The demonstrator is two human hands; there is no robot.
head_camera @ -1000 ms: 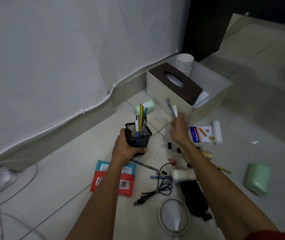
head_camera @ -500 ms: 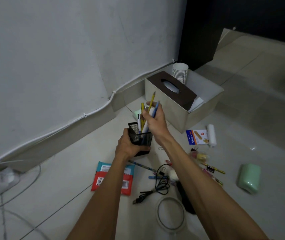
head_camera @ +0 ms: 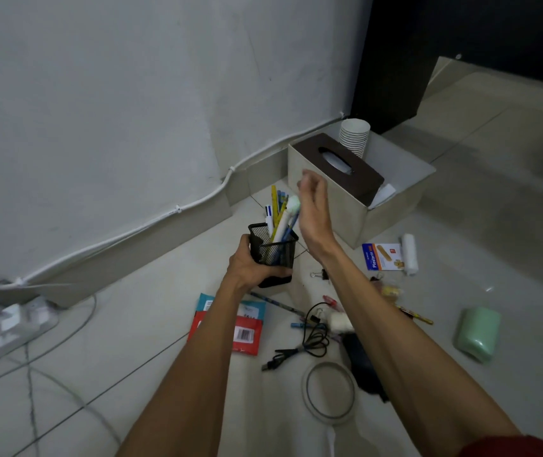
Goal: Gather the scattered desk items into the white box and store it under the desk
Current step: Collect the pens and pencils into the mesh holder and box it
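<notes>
most items lie loose on floor (cable, packets, plasters) while white box by wall holds only tissue box and cups; left grip clasps pen cup, right grip released above pens.

Left hand grips mesh pen holder full of pens; right hand open beside it, before white box.

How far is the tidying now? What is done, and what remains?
Done: the brown tissue box and the stack of white paper cups sit in the white box. In hand: the left hand grips the black mesh pen holder; the right hand hovers open beside it. Left: the plaster packet, white gauze roll, green plastic container and red packet lie on the floor.
</notes>
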